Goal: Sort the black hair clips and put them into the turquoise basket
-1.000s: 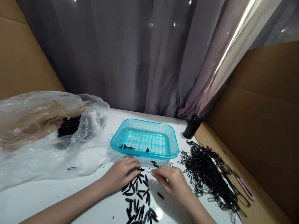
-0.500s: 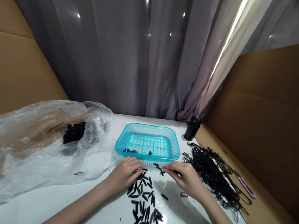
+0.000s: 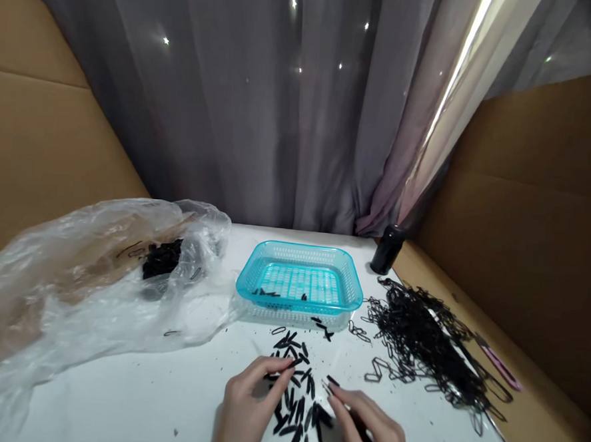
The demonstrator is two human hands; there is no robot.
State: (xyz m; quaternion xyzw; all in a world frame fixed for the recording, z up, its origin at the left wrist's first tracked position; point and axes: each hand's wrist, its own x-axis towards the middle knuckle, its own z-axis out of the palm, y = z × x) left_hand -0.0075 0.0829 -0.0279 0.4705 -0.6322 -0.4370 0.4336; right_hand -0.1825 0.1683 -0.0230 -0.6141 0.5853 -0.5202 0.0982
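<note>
My left hand [image 3: 250,405] sits at the bottom centre, fingers curled, its tips pinched on one of the small black pieces [image 3: 298,388] scattered over the white table [image 3: 164,400]. My right hand [image 3: 369,431] lies just to the right. Its fingers are pressed together and point at the same pile, with something thin at their tips that I cannot make out. Beyond the pile stands a turquoise slotted basket [image 3: 344,284] with a few black pieces inside.
A tangled heap of black wire loops [image 3: 426,339] covers the table's right side, with a pink tool [image 3: 501,367] beside it. A black bottle [image 3: 388,249] stands behind the basket. A crumpled clear plastic bag [image 3: 86,288] holding dark pieces fills the left. Cardboard walls flank the table.
Both hands have drawn back from the basket's front edge toward me and now rest at the near end of the black pile. The view has shifted slightly.
</note>
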